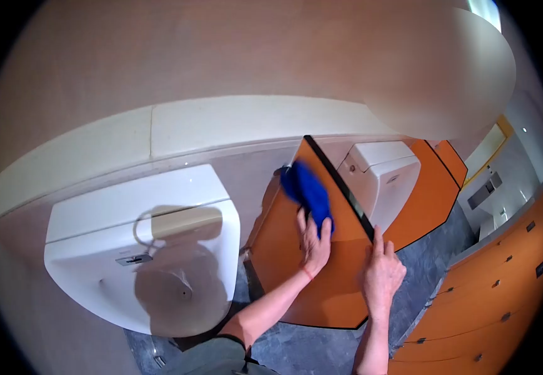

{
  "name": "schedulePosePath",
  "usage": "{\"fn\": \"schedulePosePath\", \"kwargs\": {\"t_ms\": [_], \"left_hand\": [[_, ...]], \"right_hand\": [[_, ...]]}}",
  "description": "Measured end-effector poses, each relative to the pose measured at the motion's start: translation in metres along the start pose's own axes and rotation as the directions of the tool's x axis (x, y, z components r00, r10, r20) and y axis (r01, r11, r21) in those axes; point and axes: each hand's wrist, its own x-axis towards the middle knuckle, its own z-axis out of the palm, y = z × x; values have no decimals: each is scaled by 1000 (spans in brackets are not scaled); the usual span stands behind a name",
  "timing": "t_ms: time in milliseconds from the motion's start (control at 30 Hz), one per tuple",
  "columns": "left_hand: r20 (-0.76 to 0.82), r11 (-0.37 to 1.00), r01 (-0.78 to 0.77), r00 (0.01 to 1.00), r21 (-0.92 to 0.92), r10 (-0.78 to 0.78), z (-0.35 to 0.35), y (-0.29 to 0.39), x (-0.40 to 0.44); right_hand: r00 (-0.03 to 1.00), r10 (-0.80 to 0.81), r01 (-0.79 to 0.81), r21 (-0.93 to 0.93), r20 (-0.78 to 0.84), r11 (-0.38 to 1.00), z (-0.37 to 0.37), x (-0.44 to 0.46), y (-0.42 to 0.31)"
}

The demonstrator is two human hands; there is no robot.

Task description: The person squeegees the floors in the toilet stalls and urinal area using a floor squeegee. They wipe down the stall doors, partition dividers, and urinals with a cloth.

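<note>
My left hand (pixel 315 247) is closed on a blue cloth (pixel 312 192), which is a little blurred and lies against the side of an orange partition panel (pixel 334 281). A red band circles that wrist. On the panel's black-trimmed edge rests my right hand (pixel 383 272), its fingers closed around the edge near the front corner; part of its grip is hidden behind the panel. To the left of the panel, a white urinal (pixel 224 262) hangs on the wall, with a shadow falling across its bowl.
Beyond the panel is a second white urinal (pixel 381 172), followed by another orange partition (pixel 425 181). A pale ledge (pixel 240 115) runs along the wall above. Orange stall doors (pixel 484 300) line the right side over a grey tiled floor (pixel 421 269).
</note>
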Motion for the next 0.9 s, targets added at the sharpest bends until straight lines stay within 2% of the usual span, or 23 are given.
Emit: {"fn": "schedulePosePath", "kwargs": {"t_ms": [33,100,200,233,267,300,333,367,433,467,500,533,567,600,633,700,767,800,833,867,900], "left_hand": [[-10,991,-73,997,108,75,4,-9,11],[-72,965,-240,966,106,248,4,-38,24],[-206,961,-233,943,152,261,-5,-117,16],[-276,996,55,961,71,-33,-6,-157,-1],[-272,967,245,938,73,-217,-13,-191,-20],[-269,902,425,879,72,-393,-25,-224,-42],[-185,781,609,791,139,-583,-36,-262,-83],[-116,624,751,654,215,-747,-43,-282,-131],[-80,719,666,742,198,-665,-41,-229,-207],[-117,714,529,832,458,-542,-32,-216,-255],[-64,690,618,761,378,-646,-25,-190,-290],[-53,670,649,731,360,-680,-18,-147,-309],[-19,710,649,742,272,-671,-13,-104,-316],[-112,832,462,886,308,-451,1,-82,-328],[-7,813,552,828,183,-561,-2,-41,-306],[76,894,446,891,45,-449,1,7,-265],[48,986,126,990,112,-132,12,-10,-233],[55,994,64,996,85,-69,10,-21,-202],[-17,998,24,1000,61,-23,11,-41,-178],[-97,995,63,994,73,-56,7,-50,-144],[-155,995,80,985,65,-69,1,-74,-115]], "right_hand": [[1000,19,-19,-16,22,1000,1,0,-2],[999,-26,25,-44,-23,999,5,2,-1],[999,-35,33,-63,-28,997,4,3,-3],[999,-39,38,-64,-6,997,4,2,-4],[1000,-24,24,-78,2,997,4,1,-4],[1000,-10,11,-94,8,996,4,1,-5],[1000,-1,3,-99,21,995,4,1,-5],[999,-12,15,-106,32,994,5,0,-4],[999,-26,28,-96,26,995,9,-1,0],[999,-36,39,-90,31,995,9,-1,-2],[996,-27,32,-62,81,998,4,-1,-3],[991,-21,25,-36,129,999,-1,-2,1],[991,-29,34,-35,131,999,-5,-5,10],[980,-153,133,151,125,979,-7,-7,21],[956,-275,230,332,97,915,-11,-9,30],[938,-264,155,407,227,900,-26,-17,44],[926,-333,220,461,178,859,-21,-20,58],[921,-351,237,470,171,850,-18,-18,54],[948,-250,128,486,195,864,-18,-19,45],[964,-144,14,495,225,869,-14,-19,41],[962,-155,23,495,226,869,-9,-20,43]]}}
